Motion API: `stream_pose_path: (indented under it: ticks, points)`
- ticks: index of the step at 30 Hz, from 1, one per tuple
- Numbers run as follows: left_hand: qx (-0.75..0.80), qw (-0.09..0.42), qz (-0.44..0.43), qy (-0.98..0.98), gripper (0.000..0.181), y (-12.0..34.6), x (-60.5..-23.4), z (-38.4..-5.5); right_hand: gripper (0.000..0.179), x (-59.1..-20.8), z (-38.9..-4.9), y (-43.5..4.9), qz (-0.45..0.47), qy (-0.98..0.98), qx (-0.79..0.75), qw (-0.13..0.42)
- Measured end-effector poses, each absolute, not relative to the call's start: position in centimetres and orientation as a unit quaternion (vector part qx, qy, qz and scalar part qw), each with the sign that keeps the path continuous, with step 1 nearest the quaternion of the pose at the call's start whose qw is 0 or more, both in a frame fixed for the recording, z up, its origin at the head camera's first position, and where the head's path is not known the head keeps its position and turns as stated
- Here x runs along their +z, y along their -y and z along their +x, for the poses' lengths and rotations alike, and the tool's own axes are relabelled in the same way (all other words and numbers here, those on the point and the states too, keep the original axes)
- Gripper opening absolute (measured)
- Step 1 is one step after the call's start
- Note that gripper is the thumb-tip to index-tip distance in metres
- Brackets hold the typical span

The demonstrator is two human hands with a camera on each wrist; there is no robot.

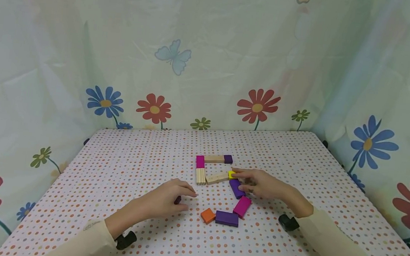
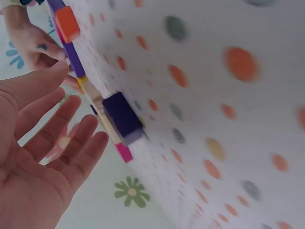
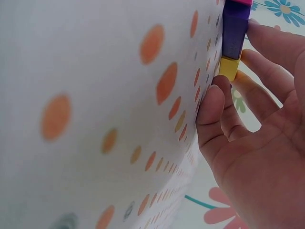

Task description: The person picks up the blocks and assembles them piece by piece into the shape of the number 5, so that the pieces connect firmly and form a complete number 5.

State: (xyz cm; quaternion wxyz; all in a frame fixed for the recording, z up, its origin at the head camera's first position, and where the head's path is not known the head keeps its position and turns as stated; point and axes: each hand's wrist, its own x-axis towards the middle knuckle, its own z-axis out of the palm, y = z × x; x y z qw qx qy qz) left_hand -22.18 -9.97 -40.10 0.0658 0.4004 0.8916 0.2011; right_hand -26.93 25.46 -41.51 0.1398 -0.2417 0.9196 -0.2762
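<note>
In the head view my right hand [image 1: 264,184] reaches over a small yellow block [image 1: 231,174] and a purple block [image 1: 235,187]. Its fingertips touch the yellow one, and the thumb lies against the purple one, as the right wrist view shows. My left hand [image 1: 167,199] hovers at the left with loosely bent fingers. A dark purple block [image 2: 123,114] stands on the table just beyond those fingers, apart from them; the head view shows only a sliver of it. A plain wooden block [image 1: 217,178] meets the yellow one.
The blocks form a bent line: pink [image 1: 243,207], purple [image 1: 227,218] and orange [image 1: 208,215] nearest me; upright plain wood [image 1: 200,177], pink [image 1: 200,161], plain wood [image 1: 214,159] and dark purple [image 1: 228,159] farther off. A dotted cloth [image 1: 144,155] covers the table; flowered curtains surround it.
</note>
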Motion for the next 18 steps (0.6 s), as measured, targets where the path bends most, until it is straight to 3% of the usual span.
stream_pose_path:
  ticks: [18]
  points:
    - [0.206, 0.064, 0.339, -0.916, 0.033, 13.5, -41.5, -23.1, 0.048, -41.2, -26.8, -25.1, -0.243, -0.924, -0.264, 0.132]
